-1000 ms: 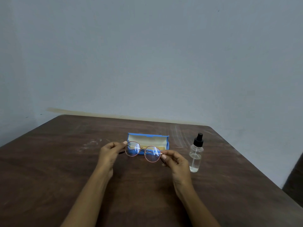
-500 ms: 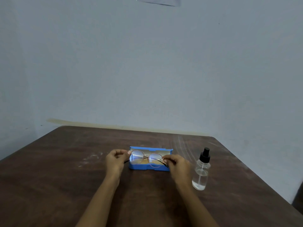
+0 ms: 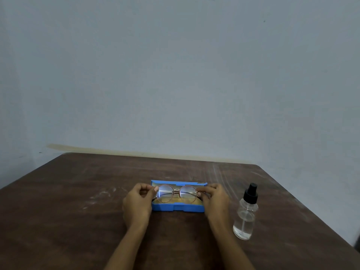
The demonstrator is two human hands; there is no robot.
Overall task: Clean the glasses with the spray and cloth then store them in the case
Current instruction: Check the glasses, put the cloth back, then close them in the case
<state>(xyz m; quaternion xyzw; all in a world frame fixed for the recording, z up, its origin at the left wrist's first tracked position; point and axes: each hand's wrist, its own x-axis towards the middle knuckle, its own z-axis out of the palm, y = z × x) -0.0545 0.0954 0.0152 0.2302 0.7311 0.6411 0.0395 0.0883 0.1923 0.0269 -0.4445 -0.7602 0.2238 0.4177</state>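
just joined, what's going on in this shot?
A person holds round thin-rimmed glasses by both ends, the left hand pinching one side and the right hand the other, at the open blue case on the brown table. Whether the glasses already rest in the case cannot be told. A clear spray bottle stands upright to the right, untouched.

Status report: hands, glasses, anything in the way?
Gripping: left hand and right hand pinch glasses by the ends. Glasses in open case, seating unclear. Nothing blocking; spray bottle upright, off right.
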